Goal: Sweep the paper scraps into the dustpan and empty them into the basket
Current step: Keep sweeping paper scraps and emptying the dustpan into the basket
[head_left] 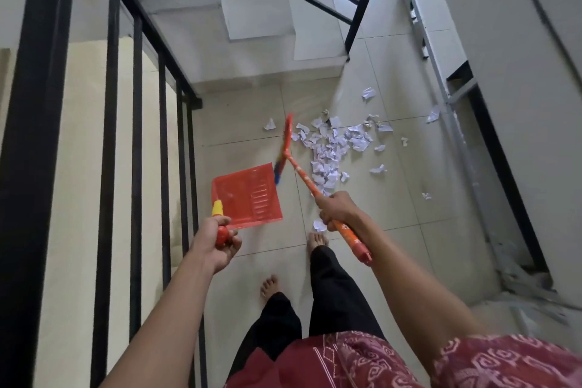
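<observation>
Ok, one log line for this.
left hand holds dustpan | right hand grips broom | paper scraps on floor, unswept

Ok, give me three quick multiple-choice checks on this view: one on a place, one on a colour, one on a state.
1. Where does the main pile of paper scraps lie, relative to the head of the broom?
A. To its right, on the floor tiles
B. To its left, inside the dustpan
C. Up on the stairs

2. What colour is the tray of the dustpan?
A. Blue
B. Red
C. Green

3. What state is the dustpan in?
A. Heaped with scraps
B. Holding no scraps
C. Broken in two

Answers:
1 A: the pile sits on the tiles right of the broom's head, while the dustpan is on its left.
2 B: the tray is plainly red.
3 B: its ribbed tray shows bare. The left hand holds its handle and the right hand grips the broom.
</observation>
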The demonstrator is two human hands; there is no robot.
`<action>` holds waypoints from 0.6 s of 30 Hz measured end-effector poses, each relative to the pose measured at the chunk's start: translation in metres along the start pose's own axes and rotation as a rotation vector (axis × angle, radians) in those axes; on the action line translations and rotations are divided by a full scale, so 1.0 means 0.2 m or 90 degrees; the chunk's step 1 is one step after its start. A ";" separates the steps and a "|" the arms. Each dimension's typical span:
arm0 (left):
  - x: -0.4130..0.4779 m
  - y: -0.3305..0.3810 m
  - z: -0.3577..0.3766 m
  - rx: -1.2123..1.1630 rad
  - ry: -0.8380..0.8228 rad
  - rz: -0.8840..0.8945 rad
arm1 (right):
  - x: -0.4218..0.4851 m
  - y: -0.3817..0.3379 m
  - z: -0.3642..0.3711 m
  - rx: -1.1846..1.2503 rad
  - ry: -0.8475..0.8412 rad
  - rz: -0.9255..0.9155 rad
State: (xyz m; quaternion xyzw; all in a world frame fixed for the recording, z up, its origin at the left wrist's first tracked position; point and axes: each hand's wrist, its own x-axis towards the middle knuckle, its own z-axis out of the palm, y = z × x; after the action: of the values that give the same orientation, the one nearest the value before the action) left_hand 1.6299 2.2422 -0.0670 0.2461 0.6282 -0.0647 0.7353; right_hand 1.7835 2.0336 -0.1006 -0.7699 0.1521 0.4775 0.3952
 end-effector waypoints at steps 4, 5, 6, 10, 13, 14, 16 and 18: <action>0.03 0.06 0.14 -0.052 0.014 0.009 | 0.16 -0.29 -0.01 0.094 -0.075 -0.032; 0.04 0.08 0.18 -0.067 0.016 0.013 | 0.22 -0.36 0.00 0.135 -0.112 -0.024; 0.04 0.09 0.21 -0.078 0.022 0.016 | 0.27 -0.42 0.00 0.180 -0.149 -0.012; 0.06 0.13 0.34 -0.089 0.039 0.023 | 0.45 -0.56 -0.04 0.171 -0.184 0.048; 0.06 0.16 0.43 -0.076 0.054 0.026 | 0.55 -0.58 -0.13 0.149 -0.145 0.063; 0.06 0.16 0.46 -0.068 0.058 0.028 | 0.57 -0.57 -0.16 0.138 -0.136 0.073; 0.06 0.16 0.54 -0.041 0.055 0.026 | 0.57 -0.51 -0.23 0.113 -0.106 0.096; 0.06 0.16 0.64 -0.011 0.047 0.027 | 0.55 -0.40 -0.31 0.128 -0.072 0.103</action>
State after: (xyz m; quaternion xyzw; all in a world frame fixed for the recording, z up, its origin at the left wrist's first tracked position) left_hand 1.7585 2.2161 -0.0582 0.2551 0.6500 -0.0348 0.7150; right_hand 1.9256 2.0538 -0.1439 -0.6833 0.2383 0.5327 0.4387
